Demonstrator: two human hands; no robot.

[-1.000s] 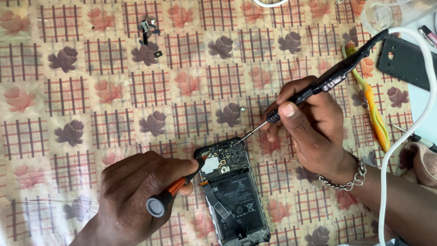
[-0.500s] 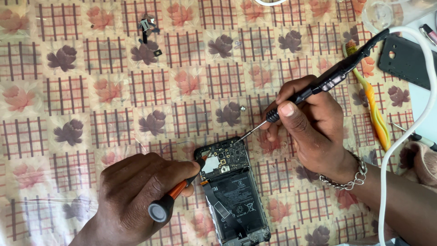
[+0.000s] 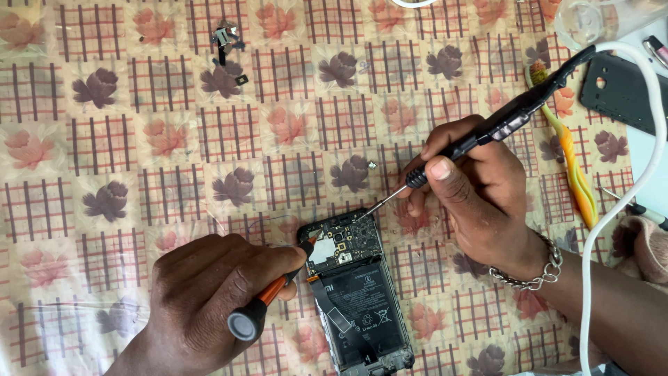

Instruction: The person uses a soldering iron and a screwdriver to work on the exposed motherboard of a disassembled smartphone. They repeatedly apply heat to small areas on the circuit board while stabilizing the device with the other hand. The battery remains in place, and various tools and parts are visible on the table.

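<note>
An opened phone with its back off lies on the patterned cloth, its circuit board and battery showing. My left hand grips an orange-and-black screwdriver, whose tip rests on the board's upper left. My right hand holds a long black soldering iron like a pen. Its thin metal tip touches the phone's top right corner. A chain bracelet circles my right wrist.
Small loose phone parts lie at the top of the cloth. A yellow-orange toothbrush, a black back cover, a white cable and a clear cup sit along the right side.
Both hands stay almost still. The screwdriver's tip has shifted slightly on the board, and the iron's tip stays at the phone's top corner.
</note>
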